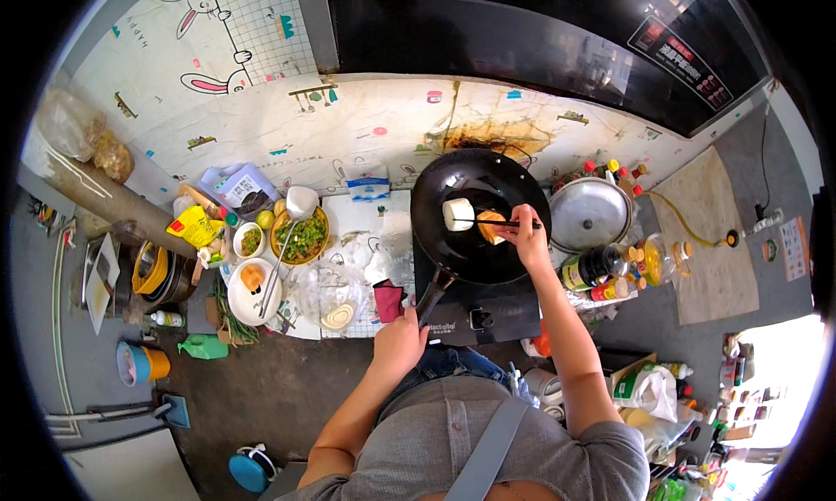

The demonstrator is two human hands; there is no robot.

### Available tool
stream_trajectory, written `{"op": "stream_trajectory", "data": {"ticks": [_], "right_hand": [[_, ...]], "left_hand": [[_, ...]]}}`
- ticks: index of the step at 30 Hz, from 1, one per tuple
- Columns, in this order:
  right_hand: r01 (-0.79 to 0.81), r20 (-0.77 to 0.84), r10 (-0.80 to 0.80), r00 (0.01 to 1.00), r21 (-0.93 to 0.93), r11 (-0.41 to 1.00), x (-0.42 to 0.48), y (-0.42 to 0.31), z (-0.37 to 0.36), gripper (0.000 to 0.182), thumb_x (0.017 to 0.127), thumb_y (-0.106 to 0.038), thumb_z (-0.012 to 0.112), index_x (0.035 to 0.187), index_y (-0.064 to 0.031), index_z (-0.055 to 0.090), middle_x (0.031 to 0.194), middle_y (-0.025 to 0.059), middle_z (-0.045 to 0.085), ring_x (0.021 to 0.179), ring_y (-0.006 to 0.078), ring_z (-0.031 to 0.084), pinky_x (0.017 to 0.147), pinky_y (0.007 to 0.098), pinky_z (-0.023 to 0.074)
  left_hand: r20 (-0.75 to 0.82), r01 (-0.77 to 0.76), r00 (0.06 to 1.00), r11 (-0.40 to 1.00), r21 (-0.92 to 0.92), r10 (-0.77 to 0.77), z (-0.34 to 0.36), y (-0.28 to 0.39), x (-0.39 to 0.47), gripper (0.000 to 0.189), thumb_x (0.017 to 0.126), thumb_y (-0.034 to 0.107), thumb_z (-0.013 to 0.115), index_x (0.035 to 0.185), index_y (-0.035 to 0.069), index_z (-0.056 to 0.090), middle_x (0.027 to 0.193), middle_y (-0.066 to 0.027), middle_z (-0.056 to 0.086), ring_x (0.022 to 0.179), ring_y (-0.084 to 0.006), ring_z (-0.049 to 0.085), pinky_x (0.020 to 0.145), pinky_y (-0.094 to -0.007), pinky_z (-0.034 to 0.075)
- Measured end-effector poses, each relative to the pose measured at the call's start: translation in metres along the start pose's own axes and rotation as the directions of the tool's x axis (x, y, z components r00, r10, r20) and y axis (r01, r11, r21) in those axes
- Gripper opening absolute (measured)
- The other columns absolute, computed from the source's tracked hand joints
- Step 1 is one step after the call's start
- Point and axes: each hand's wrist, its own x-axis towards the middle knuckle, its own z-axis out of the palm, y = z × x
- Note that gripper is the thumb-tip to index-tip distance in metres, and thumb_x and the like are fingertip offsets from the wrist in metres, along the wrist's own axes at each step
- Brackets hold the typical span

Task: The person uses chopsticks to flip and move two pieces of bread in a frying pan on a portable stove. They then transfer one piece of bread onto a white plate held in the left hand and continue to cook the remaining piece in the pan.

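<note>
A black wok (480, 266) sits on the gas stove (457, 321) in front of me. My left hand (400, 345) is closed around the end of its handle (433, 298). Dark chopsticks (471, 221) are gripped in my right hand (526, 232) over the wok. Their tips touch a white bun-like piece (458, 214) that rests against the wok's left side. Under the chopsticks, partly covered by my fingers, lies a golden-brown fried piece (490, 228). Left of the handle is a dark red cloth (389, 301).
A white plate (235, 305) holds a browned piece and a ladle (282, 253), beside a bowl of chopped greens (302, 239). A clear plastic bag (320, 285) contains a pale rolled piece. To the right are a lidded pot (588, 207), sauce bottles (591, 266) and a yellow gas hose (682, 220).
</note>
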Motion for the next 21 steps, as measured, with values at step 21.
{"op": "stream_trajectory", "data": {"ticks": [21], "right_hand": [[0.445, 0.341, -0.329, 0.881, -0.357, 0.821, -0.08, -0.007, 0.03, 0.022, 0.1, -0.014, 0.048, 0.091, 0.0039, 0.055, 0.091, 0.0141, 0.05, 0.083, 0.0262, 0.056, 0.076, 0.0346, 0.0527]], "left_hand": [[0.039, 0.014, 0.999, 1.0, 0.028, -0.015, -0.004, 0.003, 0.001, 0.033, 0.088, 0.028, 0.062, 0.098, 0.0, 0.048, 0.073, -0.0211, 0.064, 0.066, -0.0406, 0.065, 0.057, -0.0499, 0.051]]}}
